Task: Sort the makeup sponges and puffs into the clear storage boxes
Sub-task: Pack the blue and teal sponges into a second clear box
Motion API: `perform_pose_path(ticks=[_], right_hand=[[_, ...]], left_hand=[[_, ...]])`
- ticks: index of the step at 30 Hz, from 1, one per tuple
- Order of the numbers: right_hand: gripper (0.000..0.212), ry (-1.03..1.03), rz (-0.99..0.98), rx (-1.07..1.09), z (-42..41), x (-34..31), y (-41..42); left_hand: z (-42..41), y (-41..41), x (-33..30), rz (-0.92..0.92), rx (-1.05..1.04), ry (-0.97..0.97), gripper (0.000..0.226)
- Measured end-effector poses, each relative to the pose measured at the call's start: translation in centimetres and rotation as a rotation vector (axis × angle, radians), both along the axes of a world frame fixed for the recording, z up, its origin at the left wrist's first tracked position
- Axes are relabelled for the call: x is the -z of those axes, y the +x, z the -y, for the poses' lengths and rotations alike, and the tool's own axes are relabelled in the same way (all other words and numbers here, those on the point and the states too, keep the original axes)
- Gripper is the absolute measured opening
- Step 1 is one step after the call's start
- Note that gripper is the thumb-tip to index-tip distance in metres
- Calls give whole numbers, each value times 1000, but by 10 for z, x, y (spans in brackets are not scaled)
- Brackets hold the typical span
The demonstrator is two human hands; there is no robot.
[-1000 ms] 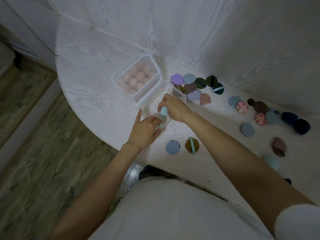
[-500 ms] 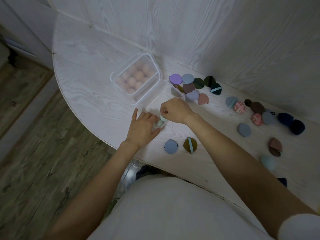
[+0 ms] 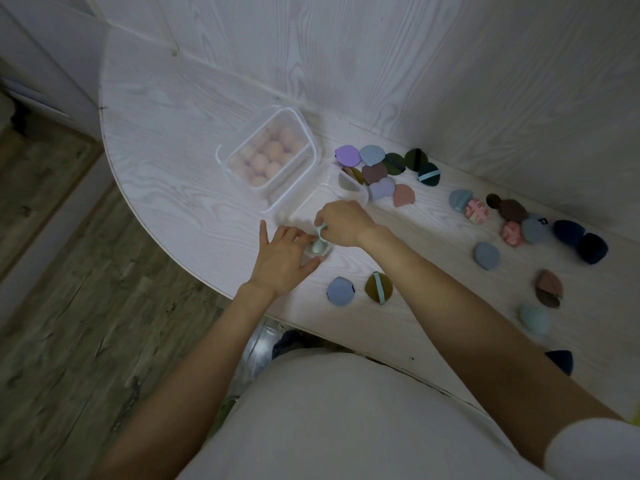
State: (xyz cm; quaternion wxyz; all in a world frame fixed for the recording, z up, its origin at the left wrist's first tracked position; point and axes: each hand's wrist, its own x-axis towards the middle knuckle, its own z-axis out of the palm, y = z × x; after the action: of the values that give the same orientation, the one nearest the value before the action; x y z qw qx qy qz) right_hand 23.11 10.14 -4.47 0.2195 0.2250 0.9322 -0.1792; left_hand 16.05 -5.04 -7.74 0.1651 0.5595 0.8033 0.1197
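Where both hands meet, the sponge [image 3: 316, 248] looks pale teal.

Left of the lidded clear box [image 3: 272, 157] the bench [image 3: 166, 140] lies bare; right of it, scattered puffs [image 3: 377, 173] crowd the wall side.

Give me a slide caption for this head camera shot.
Right hand lowers a light blue sponge into a clear box steadied by the left hand.

Pale pink sponges [image 3: 266, 157] fill the clear box [image 3: 304, 133]; right of it lie a purple puff [image 3: 347, 155], pink patterned puffs [image 3: 477, 210], navy puffs [image 3: 581, 239] on the white woodgrain table [image 3: 166, 133].
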Motion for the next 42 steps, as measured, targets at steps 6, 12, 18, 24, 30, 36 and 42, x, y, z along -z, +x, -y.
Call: perform_pose_path(ticks=[6,12,18,24,30,36,42], right_hand=[[32,-10,-73,58,-4,0,2],[34,-2,-130,87,-6,6,4],[32,17,-222,110,-6,5,6],[28,23,-379,113,-3,-4,15],[21,130,-674,296,10,-28,84],[28,262,-643,796,30,-11,241],[32,236,-318,1330,40,15,361]], left_hand=[[1,-8,-3,48,-30,23,59],[1,-14,-1,56,-29,99,71],[1,-13,-3,65,-73,161,59],[0,-4,-12,88,-156,264,45],[-17,34,-41,184,-74,481,25],[-75,126,-37,316,437,459,25],[-159,238,-19,338,735,8,41]])
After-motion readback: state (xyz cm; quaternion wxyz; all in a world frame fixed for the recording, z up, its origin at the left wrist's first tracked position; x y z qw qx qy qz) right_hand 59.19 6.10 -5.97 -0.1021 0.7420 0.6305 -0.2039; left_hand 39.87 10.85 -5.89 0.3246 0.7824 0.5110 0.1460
